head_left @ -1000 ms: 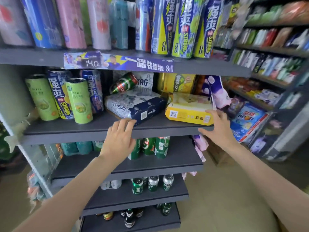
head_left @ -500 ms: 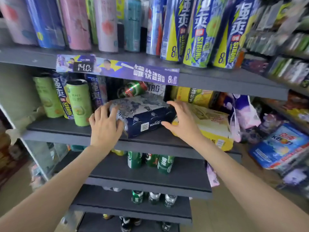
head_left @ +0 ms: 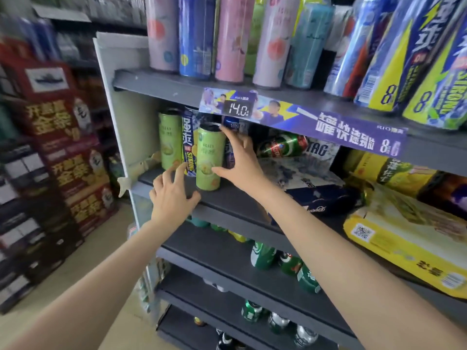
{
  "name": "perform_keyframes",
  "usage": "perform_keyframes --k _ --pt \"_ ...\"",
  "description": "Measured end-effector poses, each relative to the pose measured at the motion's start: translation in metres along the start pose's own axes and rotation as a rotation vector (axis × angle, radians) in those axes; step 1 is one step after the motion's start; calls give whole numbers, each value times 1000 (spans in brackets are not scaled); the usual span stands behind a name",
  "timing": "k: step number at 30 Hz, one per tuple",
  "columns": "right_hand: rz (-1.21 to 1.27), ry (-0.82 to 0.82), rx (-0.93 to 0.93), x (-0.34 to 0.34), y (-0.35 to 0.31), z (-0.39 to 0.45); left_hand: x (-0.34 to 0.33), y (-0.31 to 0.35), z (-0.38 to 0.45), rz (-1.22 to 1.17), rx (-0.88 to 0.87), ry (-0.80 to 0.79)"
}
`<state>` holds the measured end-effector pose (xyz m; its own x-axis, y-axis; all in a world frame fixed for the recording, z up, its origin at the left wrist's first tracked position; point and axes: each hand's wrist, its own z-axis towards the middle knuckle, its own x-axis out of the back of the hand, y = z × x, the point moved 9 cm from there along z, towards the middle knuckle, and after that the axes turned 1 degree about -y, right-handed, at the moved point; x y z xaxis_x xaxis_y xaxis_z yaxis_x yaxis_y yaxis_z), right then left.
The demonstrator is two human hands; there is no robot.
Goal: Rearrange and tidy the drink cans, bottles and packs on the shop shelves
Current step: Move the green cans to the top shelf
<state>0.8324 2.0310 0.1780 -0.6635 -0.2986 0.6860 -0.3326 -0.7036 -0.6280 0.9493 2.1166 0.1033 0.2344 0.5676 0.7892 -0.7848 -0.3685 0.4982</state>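
both hands are up at the second shelf (head_left: 242,198) from the top. right hand (head_left: 242,162) is spread beside the front green can (head_left: 209,157), thumb touching low on the can's right side and forefinger reaching up to its top rim, the fingers not yet wrapped round it. left hand (head_left: 171,195) hovers just below and left of that can, fingers loosely spread and holding nothing, fingertips near a blue and yellow can (head_left: 189,145) that stands behind. further left of the left hand stands a second green can (head_left: 169,140).

right of the right hand a red and green can (head_left: 283,145) lies on its side on top of a dark blue pack (head_left: 316,188), and further right a yellow pack (head_left: 409,243) juts over the shelf edge.

the green can is tall and slim, stiff-walled metal, likely smooth and a bit slippery, and if full it should be moderately heavy and top-heavy enough to tip when nudged at the rim. best hold is round the middle of the body, fingers and thumb on opposite sides. the cans behind the right hand are partly hidden, so i cannot tell how closely they stand. the packs look soft-wrapped and heavy, better slid with both hands than lifted by the film
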Motion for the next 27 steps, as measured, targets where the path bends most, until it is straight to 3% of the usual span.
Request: perform_keyframes --k 4,8,11,16,22,27 --pt "15 150 -18 -7 -2 9 -15 -27 15 46 -16 -54" --pt "39 458 -22 -5 -12 -3 -13 -31 23 91 -160 -38" --pt "34 582 -78 0 -14 -12 8 -36 40 56 -246 -7" --pt "-21 636 -140 2 -16 -38 58 -5 75 -4 -471 180" --pt "-67 652 -203 1 -21 -58 54 -3 96 -124 -292 102" --pt "-45 657 -194 -2 -20 -59 68 -16 82 -465 -295 128"
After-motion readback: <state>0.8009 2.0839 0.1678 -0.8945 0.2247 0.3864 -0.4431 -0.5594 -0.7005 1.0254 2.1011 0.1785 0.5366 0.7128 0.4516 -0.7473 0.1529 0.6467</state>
